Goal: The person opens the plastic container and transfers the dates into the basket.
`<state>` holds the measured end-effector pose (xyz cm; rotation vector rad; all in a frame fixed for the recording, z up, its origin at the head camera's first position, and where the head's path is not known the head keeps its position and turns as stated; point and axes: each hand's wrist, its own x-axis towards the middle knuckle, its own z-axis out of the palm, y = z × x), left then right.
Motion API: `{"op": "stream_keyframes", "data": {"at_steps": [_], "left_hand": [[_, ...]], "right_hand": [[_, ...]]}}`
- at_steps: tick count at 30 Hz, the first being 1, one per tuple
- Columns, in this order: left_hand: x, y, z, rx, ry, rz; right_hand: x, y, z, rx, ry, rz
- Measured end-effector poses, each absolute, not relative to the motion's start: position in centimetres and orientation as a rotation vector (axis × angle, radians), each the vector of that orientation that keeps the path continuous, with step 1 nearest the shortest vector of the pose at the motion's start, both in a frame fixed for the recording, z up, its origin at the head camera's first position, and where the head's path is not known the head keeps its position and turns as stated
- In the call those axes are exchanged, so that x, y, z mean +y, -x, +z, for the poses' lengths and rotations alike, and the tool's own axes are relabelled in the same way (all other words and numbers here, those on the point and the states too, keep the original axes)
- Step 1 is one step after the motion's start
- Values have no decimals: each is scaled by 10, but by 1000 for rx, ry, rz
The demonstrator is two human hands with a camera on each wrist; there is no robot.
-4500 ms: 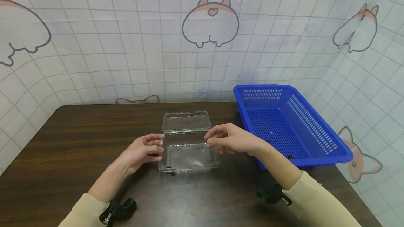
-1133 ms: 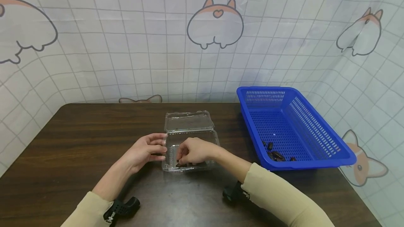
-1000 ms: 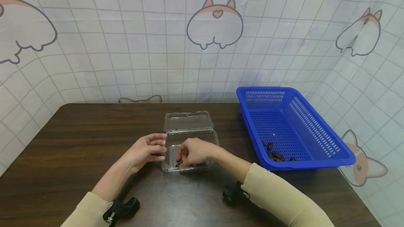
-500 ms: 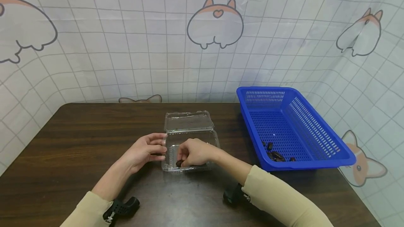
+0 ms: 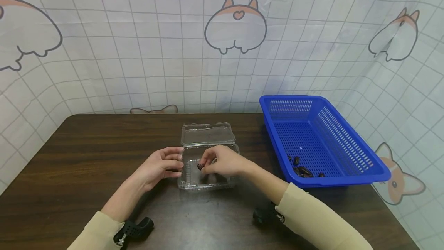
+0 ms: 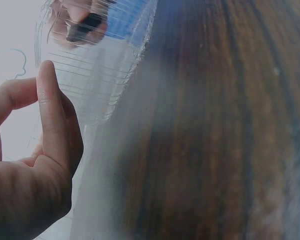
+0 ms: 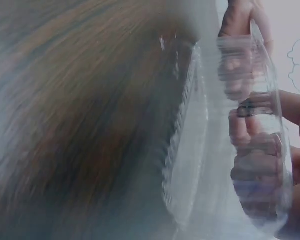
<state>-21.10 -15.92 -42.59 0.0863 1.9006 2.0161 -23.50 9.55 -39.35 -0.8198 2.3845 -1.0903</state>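
Note:
A clear plastic clamshell container [image 5: 190,182] sits on the dark table, its lid [image 5: 208,135] folded back toward the wall. Over the container's base, my right hand [image 5: 225,160] pinches a dark brown date [image 5: 200,166] between thumb and fingers. In the left wrist view the date [image 6: 85,27] shows through the ribbed clear wall. My left hand [image 5: 160,168] rests with extended fingertips against the container's left side. Seen from the right wrist, the clear wall [image 7: 187,130] stands in front of the right hand's fingers, blurring them.
To the right stands a blue perforated basket [image 5: 334,179] with several dates [image 5: 304,171] in its near left corner. Behind the wooden table [image 5: 86,146] hangs a white gridded curtain [image 5: 156,49] with cartoon dogs.
Several dates now show in the basket where the right arm was earlier. The right hand went down into the container's front left, then lifted slightly with a date. The left hand stays put.

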Motion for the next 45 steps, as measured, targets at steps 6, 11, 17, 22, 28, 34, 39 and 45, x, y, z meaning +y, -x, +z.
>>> {"op": "stream_keyframes", "data": {"at_steps": [6, 11, 17, 22, 28, 34, 39, 45], "left_hand": [[-159, 212, -425, 1906, -95, 2011], [-159, 212, -425, 1909, -104, 2006], [-160, 211, -427, 1909, -108, 2007], [-159, 211, -428, 1903, -115, 2015], [-158, 211, -428, 1908, -118, 2003], [-157, 212, -427, 1917, -111, 1991], [-158, 212, -427, 1916, -114, 1992], [-158, 213, -429, 1915, -107, 1994]], "right_hand": [[110, 235, -389, 2423, 786, -1181], [120, 235, -384, 2427, 747, -1235], [127, 232, -378, 2458, 721, -1230], [132, 229, -373, 2479, 707, -1249], [141, 227, -367, 2434, 679, -1340], [149, 226, -360, 2374, 613, -1427], [153, 225, -354, 2379, 563, -1478], [161, 223, -340, 2371, 460, -1578]]}}
